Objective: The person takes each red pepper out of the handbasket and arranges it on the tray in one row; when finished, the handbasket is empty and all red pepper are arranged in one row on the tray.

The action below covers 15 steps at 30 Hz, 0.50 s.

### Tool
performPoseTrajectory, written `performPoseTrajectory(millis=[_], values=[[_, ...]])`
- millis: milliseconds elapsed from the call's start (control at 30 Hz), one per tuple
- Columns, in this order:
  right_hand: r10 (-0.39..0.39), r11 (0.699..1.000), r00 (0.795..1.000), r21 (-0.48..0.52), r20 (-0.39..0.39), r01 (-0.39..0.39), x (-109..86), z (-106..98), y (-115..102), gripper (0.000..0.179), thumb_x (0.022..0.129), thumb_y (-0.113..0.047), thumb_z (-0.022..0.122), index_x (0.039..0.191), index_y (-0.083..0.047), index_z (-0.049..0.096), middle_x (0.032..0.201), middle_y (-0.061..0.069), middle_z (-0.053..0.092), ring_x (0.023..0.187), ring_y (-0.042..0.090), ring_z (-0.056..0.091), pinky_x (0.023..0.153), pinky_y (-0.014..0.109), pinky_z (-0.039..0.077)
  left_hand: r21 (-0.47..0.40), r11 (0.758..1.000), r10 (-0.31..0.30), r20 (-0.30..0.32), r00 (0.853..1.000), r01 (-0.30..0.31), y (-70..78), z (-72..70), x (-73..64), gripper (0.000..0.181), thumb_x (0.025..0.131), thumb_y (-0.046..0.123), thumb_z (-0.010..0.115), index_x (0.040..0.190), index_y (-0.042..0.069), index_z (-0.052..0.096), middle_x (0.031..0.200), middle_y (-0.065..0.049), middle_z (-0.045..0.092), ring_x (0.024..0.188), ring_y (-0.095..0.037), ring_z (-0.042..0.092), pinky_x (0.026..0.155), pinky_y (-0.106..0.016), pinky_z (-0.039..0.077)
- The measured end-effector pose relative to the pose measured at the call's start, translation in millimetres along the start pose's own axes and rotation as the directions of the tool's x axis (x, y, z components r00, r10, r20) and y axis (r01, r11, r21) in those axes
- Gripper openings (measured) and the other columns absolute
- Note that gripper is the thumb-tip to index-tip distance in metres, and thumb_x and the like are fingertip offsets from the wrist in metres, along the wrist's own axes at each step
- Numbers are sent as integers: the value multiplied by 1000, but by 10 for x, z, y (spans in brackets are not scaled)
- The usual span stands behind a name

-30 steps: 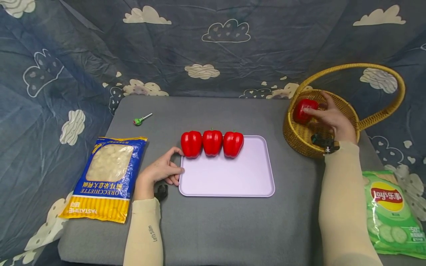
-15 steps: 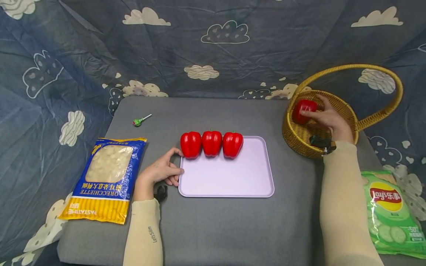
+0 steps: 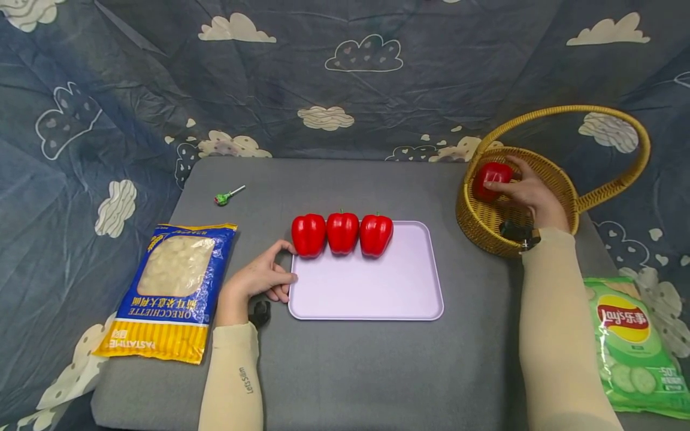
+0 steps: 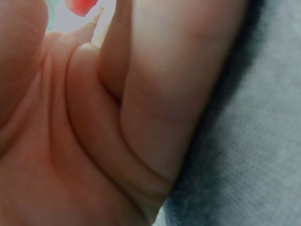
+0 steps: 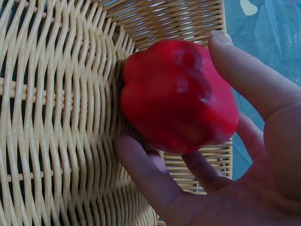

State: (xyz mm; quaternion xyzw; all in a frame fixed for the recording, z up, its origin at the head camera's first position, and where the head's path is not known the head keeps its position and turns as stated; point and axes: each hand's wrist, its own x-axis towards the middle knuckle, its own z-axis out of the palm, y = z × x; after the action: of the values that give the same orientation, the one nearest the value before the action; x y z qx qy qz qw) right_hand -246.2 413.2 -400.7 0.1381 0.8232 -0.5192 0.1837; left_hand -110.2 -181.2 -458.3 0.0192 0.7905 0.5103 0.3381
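At the left end of the pale purple tray [image 3: 366, 293], my left hand [image 3: 257, 275] holds the rim, with thumb and fingertips at the edge. Three red bell peppers stand in a row along the tray's back left: a left pepper [image 3: 309, 236], a middle pepper [image 3: 342, 233] and a right pepper [image 3: 376, 235]. My right hand [image 3: 530, 191] reaches into the wicker basket [image 3: 480, 230] and holds another red bell pepper [image 5: 178, 96], thumb on one side and fingers round the other. In the left wrist view my palm [image 4: 70, 141] fills most of the picture.
A blue and yellow pasta bag [image 3: 172, 293] lies left of my left arm. Behind it is a green lollipop [image 3: 223, 198]. A green chip bag [image 3: 633, 347] lies right of my right forearm. The basket's tall handle [image 3: 571, 109] arches over its opening.
My right hand's fingers have settled closer round the pepper inside the basket. The left hand, tray and row of peppers stay as they were.
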Motion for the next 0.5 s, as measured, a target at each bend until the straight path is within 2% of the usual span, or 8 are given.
performPoseTrajectory(millis=[167,333,400,500], values=[[-17,999,1000,-48,-11,16,90,-19,80,106,100,-47,71,169,-39,-9,175,25,2,154,46,26,128,56,34,0,1000,-7,1,1000,7,1,-2,-2,58,100,17,72,146,22,37,76,-7,74,63,-21,75,59,-29,61],[-16,996,1000,-93,-8,15,96,-22,81,104,101,-49,68,170,-38,-8,174,26,7,148,42,33,122,42,45,5,1000,-10,2,1000,10,0,-13,3,58,100,18,73,146,22,37,77,-8,73,63,-22,75,59,-29,61],[-21,995,1000,-100,-7,20,84,-16,73,103,101,-47,68,170,-36,-7,173,27,8,147,42,34,121,43,45,6,1000,-12,0,1000,12,-1,-16,6,59,100,18,73,146,22,37,77,-8,73,63,-22,75,59,-29,61],[-24,995,1000,-102,-10,22,67,-7,58,102,102,-45,68,171,-33,-7,174,28,7,148,44,33,126,51,39,6,1000,-15,-1,1000,15,-4,-17,8,59,100,18,73,146,23,37,77,-8,73,63,-22,76,59,-29,61]])
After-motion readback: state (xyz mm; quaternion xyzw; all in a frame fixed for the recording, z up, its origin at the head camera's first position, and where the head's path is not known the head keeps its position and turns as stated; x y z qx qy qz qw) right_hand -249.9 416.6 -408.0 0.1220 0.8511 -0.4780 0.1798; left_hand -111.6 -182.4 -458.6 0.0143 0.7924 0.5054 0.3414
